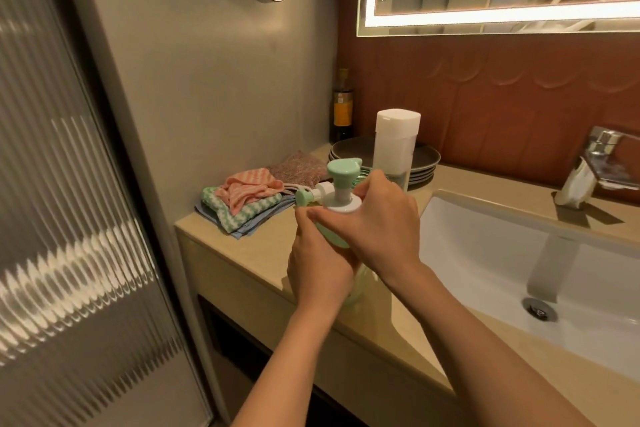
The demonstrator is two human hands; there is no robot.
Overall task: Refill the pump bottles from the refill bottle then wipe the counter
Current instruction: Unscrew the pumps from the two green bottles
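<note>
A pump bottle with a mint-green pump head (343,174) and a white collar stands on the beige counter (256,253), left of the sink. My left hand (317,265) grips the bottle's body from the left. My right hand (382,225) grips the white collar at the bottle's neck from the right. Most of the bottle's body is hidden by both hands. A second, smaller green and white pump (313,195) pokes out just left of the collar. Right behind stands a tall frosted refill bottle with a white cap (394,146). Folded cloths (242,199) lie on the counter's left end.
A stack of dark plates (420,163) sits behind the bottles, with a dark glass bottle (343,107) in the corner. The white sink basin (519,253) and chrome faucet (599,163) lie to the right. A ribbed glass door (69,218) stands at the left.
</note>
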